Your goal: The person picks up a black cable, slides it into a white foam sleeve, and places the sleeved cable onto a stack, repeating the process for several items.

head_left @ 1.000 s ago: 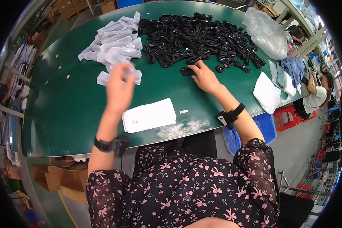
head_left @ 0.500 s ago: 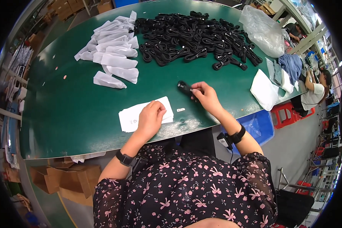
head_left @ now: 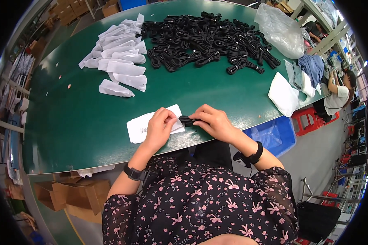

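Note:
A bundled black cable lies between the fingers and thumb of my right hand, near the table's front edge. Its left end reaches the right-hand edge of a stack of flat white paper bags. Over that stack, my left hand pinches the edge of the top bag with thumb and fingers. Whether the cable's tip is inside the bag or just against it is hidden by the fingers. A big heap of coiled black cables spreads across the far middle. Left of it, several bulging white bags overlap in a row.
The green table curves around in front of me. Clear plastic sheeting, a white bag and folded cloth lie at its right. Below are a blue bin, red stool and cardboard box. A co-worker sits far right.
My right hand has brought the bundled cable left and nearer to me, up to the white bag. My left hand stays at the stack, now pinching the bag's edge beside the cable.

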